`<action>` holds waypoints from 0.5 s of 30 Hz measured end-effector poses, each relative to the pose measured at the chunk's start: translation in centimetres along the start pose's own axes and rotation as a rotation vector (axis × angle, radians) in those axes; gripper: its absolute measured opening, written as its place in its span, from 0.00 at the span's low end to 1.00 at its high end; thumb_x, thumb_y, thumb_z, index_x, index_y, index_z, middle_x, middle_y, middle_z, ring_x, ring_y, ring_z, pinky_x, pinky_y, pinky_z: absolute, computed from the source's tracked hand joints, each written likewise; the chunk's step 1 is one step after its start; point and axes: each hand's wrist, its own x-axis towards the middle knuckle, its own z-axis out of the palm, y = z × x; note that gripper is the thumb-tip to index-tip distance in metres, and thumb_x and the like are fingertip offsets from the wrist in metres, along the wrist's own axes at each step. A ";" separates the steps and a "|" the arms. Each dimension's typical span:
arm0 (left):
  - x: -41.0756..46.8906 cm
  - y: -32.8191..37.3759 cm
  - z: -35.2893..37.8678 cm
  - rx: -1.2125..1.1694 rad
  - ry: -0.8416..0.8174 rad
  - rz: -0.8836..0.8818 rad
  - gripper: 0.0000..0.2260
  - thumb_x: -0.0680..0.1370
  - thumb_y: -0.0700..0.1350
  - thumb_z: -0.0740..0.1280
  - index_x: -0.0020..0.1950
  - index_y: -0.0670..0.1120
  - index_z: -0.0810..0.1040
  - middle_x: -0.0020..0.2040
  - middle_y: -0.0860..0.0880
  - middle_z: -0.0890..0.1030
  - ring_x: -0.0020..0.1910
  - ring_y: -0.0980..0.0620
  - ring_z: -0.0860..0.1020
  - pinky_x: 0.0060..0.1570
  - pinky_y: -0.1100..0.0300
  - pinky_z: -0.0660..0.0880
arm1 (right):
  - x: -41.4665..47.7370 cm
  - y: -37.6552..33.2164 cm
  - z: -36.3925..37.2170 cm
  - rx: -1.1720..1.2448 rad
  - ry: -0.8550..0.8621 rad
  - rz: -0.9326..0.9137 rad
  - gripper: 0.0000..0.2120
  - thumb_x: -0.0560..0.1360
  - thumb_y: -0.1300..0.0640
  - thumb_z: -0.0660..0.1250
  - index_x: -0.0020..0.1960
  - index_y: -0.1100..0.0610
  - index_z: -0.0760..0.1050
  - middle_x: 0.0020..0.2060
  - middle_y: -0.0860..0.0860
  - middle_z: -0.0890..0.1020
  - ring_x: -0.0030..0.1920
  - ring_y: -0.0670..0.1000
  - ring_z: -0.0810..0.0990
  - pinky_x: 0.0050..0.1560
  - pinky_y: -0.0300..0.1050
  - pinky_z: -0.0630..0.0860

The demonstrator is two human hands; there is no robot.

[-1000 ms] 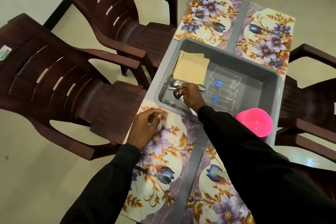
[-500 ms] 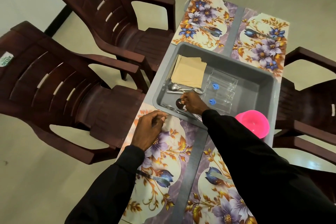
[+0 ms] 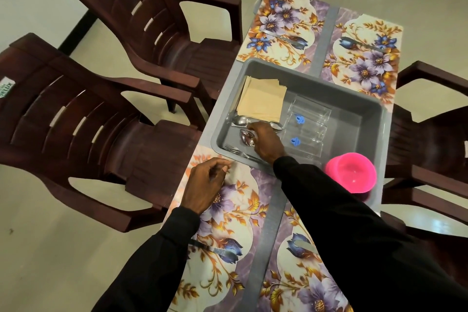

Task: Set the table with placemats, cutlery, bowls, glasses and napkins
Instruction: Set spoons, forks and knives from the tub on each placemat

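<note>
1 spoon [image 3: 246, 138] in right hand [image 3: 266, 146], inside tub [image 3: 359, 119] — left hand [image 3: 202, 185] on placemat [image 3: 244, 213]

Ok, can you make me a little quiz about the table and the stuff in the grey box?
1. Count: how many flowery placemats are on the table?
2. True or false: the napkins lie inside the grey tub.
3. Pick one: what does the right hand hold inside the tub? A) a spoon B) a napkin C) a placemat

Key: 1 four; 2 true; 3 A.
</note>
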 end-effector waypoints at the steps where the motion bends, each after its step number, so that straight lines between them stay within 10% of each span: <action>1: 0.0 -0.1 -0.1 0.001 0.002 -0.006 0.08 0.82 0.38 0.67 0.57 0.46 0.85 0.51 0.53 0.86 0.53 0.53 0.84 0.58 0.50 0.81 | -0.1 -0.2 0.2 -0.038 0.020 -0.033 0.19 0.73 0.74 0.64 0.60 0.62 0.79 0.57 0.60 0.81 0.59 0.60 0.76 0.58 0.54 0.76; 5: 0.2 -0.5 -0.1 0.011 0.012 -0.019 0.08 0.82 0.40 0.67 0.57 0.46 0.85 0.52 0.52 0.86 0.54 0.52 0.84 0.58 0.48 0.81 | 0.2 -1.2 1.1 -0.082 -0.171 -0.058 0.08 0.73 0.68 0.66 0.48 0.60 0.82 0.46 0.58 0.84 0.48 0.59 0.82 0.44 0.50 0.78; 15: 0.1 -0.8 0.0 -0.031 0.025 -0.052 0.08 0.82 0.41 0.67 0.58 0.44 0.85 0.53 0.50 0.87 0.54 0.50 0.84 0.59 0.46 0.81 | 0.9 -1.5 0.5 -0.062 -0.490 0.092 0.08 0.73 0.64 0.67 0.52 0.57 0.79 0.52 0.55 0.81 0.52 0.55 0.79 0.54 0.50 0.77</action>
